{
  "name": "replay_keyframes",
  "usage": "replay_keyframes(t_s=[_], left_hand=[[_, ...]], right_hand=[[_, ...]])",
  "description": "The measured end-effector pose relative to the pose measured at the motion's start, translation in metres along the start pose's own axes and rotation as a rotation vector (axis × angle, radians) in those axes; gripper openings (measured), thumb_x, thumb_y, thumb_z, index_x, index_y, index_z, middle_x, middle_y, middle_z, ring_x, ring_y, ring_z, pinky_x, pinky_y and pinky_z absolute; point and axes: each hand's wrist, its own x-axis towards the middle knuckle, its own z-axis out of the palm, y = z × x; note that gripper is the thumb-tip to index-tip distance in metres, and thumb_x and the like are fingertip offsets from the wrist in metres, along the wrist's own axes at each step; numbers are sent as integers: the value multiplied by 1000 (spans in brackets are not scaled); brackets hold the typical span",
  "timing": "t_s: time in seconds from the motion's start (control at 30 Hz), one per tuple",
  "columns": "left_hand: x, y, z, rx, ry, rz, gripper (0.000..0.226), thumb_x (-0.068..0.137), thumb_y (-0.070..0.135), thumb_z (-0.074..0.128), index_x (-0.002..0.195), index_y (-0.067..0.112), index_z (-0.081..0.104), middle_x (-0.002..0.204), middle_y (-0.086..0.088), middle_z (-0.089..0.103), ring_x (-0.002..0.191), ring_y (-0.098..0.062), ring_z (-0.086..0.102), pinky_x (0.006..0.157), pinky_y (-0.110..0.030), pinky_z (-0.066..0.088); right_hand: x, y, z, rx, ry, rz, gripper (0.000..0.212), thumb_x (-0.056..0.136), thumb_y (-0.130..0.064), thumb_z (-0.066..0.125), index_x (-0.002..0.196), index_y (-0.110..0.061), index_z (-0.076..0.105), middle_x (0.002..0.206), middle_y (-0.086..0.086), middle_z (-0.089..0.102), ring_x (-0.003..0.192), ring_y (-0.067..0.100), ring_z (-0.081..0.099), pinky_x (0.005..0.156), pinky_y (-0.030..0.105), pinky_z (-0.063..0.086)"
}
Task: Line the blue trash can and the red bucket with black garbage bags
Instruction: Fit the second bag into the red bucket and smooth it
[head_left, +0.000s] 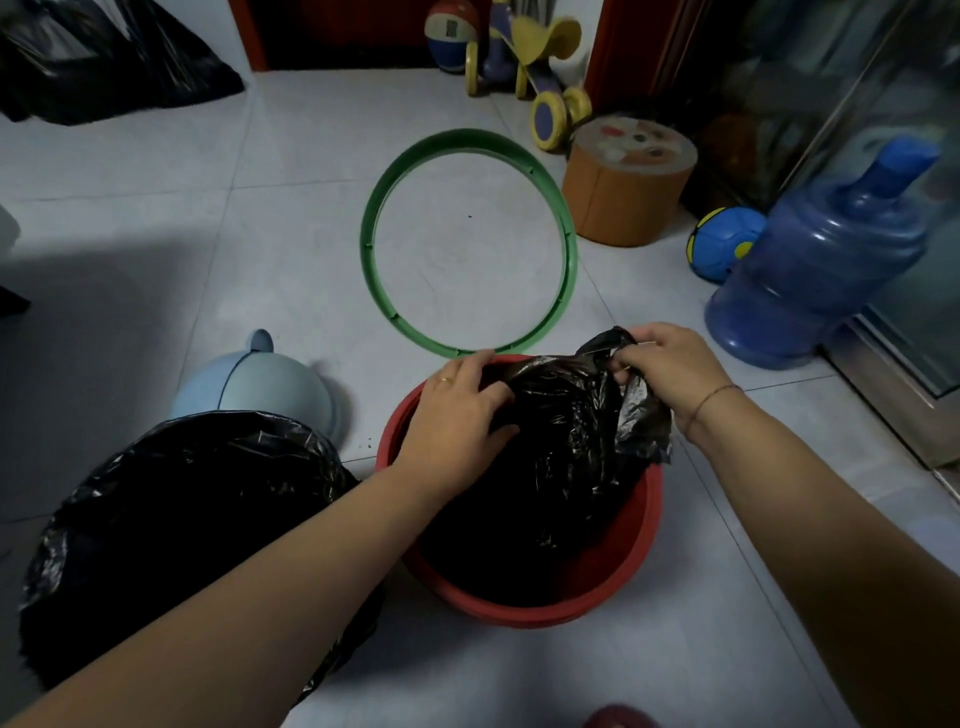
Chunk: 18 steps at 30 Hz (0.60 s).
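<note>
Your left hand (457, 410) lies on the bag (566, 467) at the far left of the bucket (519, 616). Its fingers are bent over the plastic and the thumb is dug into a fold, so it grips the bag close to the rim. Your right hand (670, 374) is raised over the far right rim, with fingers and thumb closed in a pinch on the bag's edge, holding a crumpled flap up above the bucket. The rest of the bag sags inside the bucket. On the near side the red rim is bare, so the plastic is not yet folded over it there. The bucket stands on the tiled floor (156, 208) straight ahead of you.

To your left, just beside the bucket, the can is wrapped in a second bag (182, 519) that covers its mouth and hangs down its sides, so the can's own wall is hidden. Behind it a pale blue lid (260, 384) sits on the floor against that bag's far edge.

A green ring (462, 139) lies flat beyond the bucket, its near arc just behind your left fingers. Right of the ring stands an orange stool (628, 192), then a ball (722, 249) and a blue jug (821, 260). A ride-on toy (530, 62) is parked at the back, and a loose bag (104, 62) lies heaped at the far left
</note>
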Motion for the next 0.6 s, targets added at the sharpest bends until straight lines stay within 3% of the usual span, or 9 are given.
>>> replay_keyframes(t_s=[0.13, 0.23, 0.33, 0.4, 0.43, 0.5, 0.57, 0.6], left_hand=[[3, 3, 10, 127, -38, -45, 57, 85, 31, 59, 139, 21, 42, 152, -3, 29, 135, -26, 28, 107, -39, 23], [8, 9, 6, 135, 14, -54, 58, 85, 27, 54, 140, 19, 39, 148, 2, 36, 127, -25, 36, 98, -37, 28], [16, 12, -3, 9, 72, -26, 55, 80, 10, 53, 135, 14, 45, 136, -3, 47, 107, -29, 54, 83, -37, 39], [21, 10, -10, -69, 66, -32, 60, 78, 2, 54, 136, 14, 43, 133, -4, 48, 95, -31, 60, 71, -36, 42], [23, 8, -13, -90, 60, -33, 62, 79, 2, 53, 138, 15, 40, 133, -3, 48, 95, -31, 61, 68, -35, 42], [25, 3, -18, -110, 36, 0, 61, 81, 10, 45, 141, 18, 37, 133, -2, 48, 102, -29, 60, 70, -35, 44], [28, -5, -21, -104, -13, 40, 63, 83, 14, 44, 144, 20, 33, 135, -1, 45, 108, -27, 57, 72, -34, 45], [28, -9, -22, -87, -42, 51, 65, 83, 12, 47, 145, 21, 30, 136, 0, 43, 109, -27, 57, 71, -33, 44]], right_hand=[[7, 0, -7, 372, 24, 148, 23, 85, 9, 44, 71, -4, 57, 54, 6, 54, 37, 7, 50, 39, 17, 44], [8, 0, -14, 393, 65, 204, 22, 85, 10, 42, 74, -3, 56, 51, 5, 53, 39, 8, 50, 40, 18, 44], [-3, -6, -15, 96, 158, 58, 19, 78, -2, 51, 95, -7, 57, 84, 10, 51, 71, 20, 51, 66, 30, 44], [-20, -12, -10, -214, 346, -313, 37, 71, -19, 56, 108, -19, 51, 117, 7, 44, 107, 21, 46, 95, 37, 37], [-33, -16, -2, -352, 382, -560, 37, 68, -25, 56, 105, -25, 51, 127, 4, 40, 119, 20, 39, 103, 41, 28], [-50, -14, 18, -604, 296, -882, 24, 67, -33, 56, 91, -31, 53, 138, -2, 36, 133, 22, 30, 111, 43, 13], [-52, 1, 35, -852, 122, -881, 22, 75, -43, 55, 95, -34, 61, 150, 0, 31, 142, 25, 18, 114, 44, -3], [-49, 12, 40, -963, 59, -802, 33, 80, -49, 53, 109, -35, 61, 154, 0, 26, 144, 25, 12, 114, 46, -10]])
